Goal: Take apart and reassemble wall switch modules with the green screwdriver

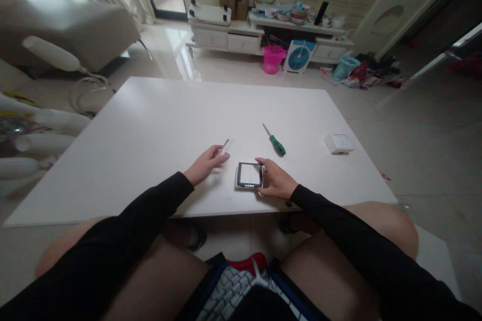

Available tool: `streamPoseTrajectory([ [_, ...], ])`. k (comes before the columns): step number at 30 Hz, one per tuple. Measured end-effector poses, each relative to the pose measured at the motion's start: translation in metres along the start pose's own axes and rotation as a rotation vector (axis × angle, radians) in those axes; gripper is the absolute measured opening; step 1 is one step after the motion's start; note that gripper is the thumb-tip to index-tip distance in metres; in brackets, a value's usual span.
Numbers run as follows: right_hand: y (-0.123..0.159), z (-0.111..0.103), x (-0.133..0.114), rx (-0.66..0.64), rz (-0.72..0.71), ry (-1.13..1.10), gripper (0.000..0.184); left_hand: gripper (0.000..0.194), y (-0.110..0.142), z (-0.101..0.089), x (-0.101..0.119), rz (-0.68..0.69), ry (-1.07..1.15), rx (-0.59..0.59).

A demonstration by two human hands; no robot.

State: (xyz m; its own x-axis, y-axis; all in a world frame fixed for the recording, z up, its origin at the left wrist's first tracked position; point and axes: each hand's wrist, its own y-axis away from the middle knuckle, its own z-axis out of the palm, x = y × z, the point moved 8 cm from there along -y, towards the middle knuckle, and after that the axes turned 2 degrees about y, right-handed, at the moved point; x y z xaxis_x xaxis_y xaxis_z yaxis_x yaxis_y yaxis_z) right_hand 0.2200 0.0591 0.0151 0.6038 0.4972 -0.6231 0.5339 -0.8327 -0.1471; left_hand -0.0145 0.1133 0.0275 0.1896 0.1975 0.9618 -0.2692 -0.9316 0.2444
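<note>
One square, dark-framed unit [250, 174] lies on the table [169, 110] near its front edge, and the right hand [276, 179] grips it by the right side, fingers at the far and near corners. Loosen that hold and a bump could skid it toward the edge! Over to the left hand [208, 160], pinching a thin piece [224, 146] off to the unit's left: a slack pinch might drop it, a skewed one might scrape the frame. Beyond the unit, the green-handled screwdriver [277, 145] could roll if a knuckle clips it; the white box [339, 143], farther right, looks safely apart.
</note>
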Motion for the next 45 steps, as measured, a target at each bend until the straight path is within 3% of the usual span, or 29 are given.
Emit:
streamPoseTrajectory([
  [2, 0.0, 0.0, -0.001, -0.004, -0.003, 0.012, 0.092, 0.063, -0.002, -0.003, -0.007, -0.129, 0.317, -0.014],
  [4, 0.001, 0.0, -0.002, -0.003, -0.01, 0.02, 0.088, 0.06, -0.004, 0.0, -0.007, -0.164, 0.509, -0.056],
  [6, 0.001, 0.0, -0.003, -0.003, -0.019, 0.02, 0.087, 0.054, -0.005, 0.001, -0.008, -0.166, 0.557, -0.06],
  [9, 0.002, 0.0, -0.004, 0.003, -0.037, 0.016, 0.084, 0.041, -0.012, -0.005, -0.018, -0.182, 0.524, 0.035],
  [13, 0.002, 0.001, -0.004, -0.003, -0.042, 0.027, 0.08, 0.04, -0.024, -0.026, -0.032, -0.211, 0.289, 0.174],
  [19, 0.002, 0.003, -0.004, -0.014, -0.054, 0.051, 0.077, 0.018, -0.039, -0.056, -0.033, -0.204, -0.365, 0.154],
  [25, 0.003, 0.003, -0.002, -0.019, -0.028, 0.074, 0.082, 0.033, -0.034, -0.065, -0.025, -0.122, -0.651, 0.236],
  [27, 0.003, 0.004, -0.001, -0.019, -0.02, 0.069, 0.083, 0.039, -0.028, -0.057, -0.018, -0.046, -0.758, 0.255],
  [29, 0.003, 0.003, -0.001, -0.024, -0.017, 0.062, 0.084, 0.048, -0.02, -0.034, -0.008, 0.116, -0.859, 0.191],
  [32, 0.001, -0.004, 0.001, -0.02, -0.016, 0.072, 0.087, 0.066, -0.001, 0.025, -0.001, 0.415, -0.77, -0.1],
  [34, -0.004, -0.018, 0.008, 0.017, 0.009, 0.113, 0.079, 0.086, 0.012, 0.056, -0.001, 0.529, -0.729, -0.192],
  [37, -0.017, -0.051, 0.033, 0.083, 0.128, 0.252, 0.056, 0.102, 0.018, 0.089, -0.007, 0.575, -0.767, -0.247],
  [41, -0.03, -0.091, 0.086, 0.094, 0.439, 0.517, 0.053, 0.09, 0.014, 0.104, -0.004, 0.564, -0.809, -0.219],
  [45, -0.036, -0.093, 0.113, 0.053, 0.513, 0.551, 0.049, 0.064, 0.017, 0.1, 0.006, 0.567, -0.804, -0.22],
])
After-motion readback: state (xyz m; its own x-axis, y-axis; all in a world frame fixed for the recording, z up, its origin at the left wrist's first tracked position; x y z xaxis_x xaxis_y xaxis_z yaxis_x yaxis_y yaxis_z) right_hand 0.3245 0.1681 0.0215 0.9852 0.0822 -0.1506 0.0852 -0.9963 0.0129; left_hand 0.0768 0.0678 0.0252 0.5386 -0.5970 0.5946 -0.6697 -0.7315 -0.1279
